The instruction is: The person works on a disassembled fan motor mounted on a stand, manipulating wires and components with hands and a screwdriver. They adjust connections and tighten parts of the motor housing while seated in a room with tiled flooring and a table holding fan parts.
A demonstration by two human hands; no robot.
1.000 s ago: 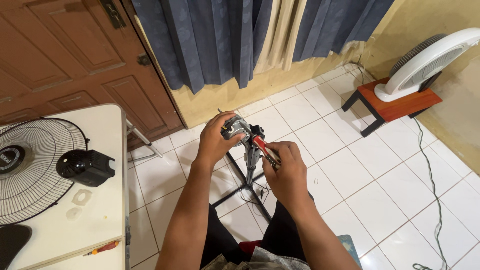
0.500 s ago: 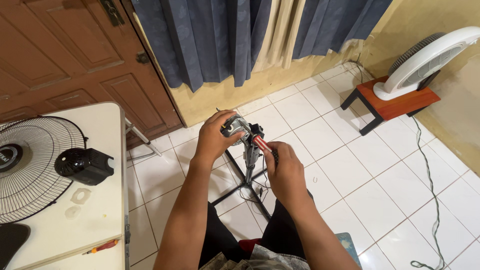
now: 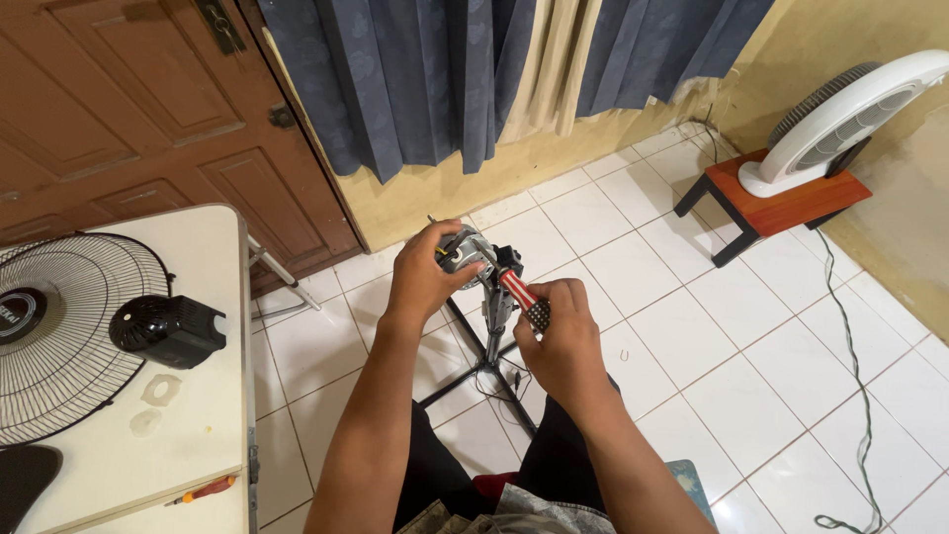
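A: Nearest, what do the 2 hands hold?

B: The right hand is closed around a screwdriver with a red, white and black striped handle, its tip aimed up-left into the grey metal fan motor. The left hand is wrapped over that motor, fingers pressed on its top, steadying it on the black fan stand.

A: Any change since 1 second ago?

B: Little. Both grips hold as before; the screwdriver handle sits slightly lower and nearer, so the driving at the motor looks to be ongoing.

A: Further out?

B: Left, a white table carries a round black wire fan guard, a black plastic motor cover and a small orange screwdriver. Far right, a white box fan stands on a red-topped stool; blue curtains hang beyond.
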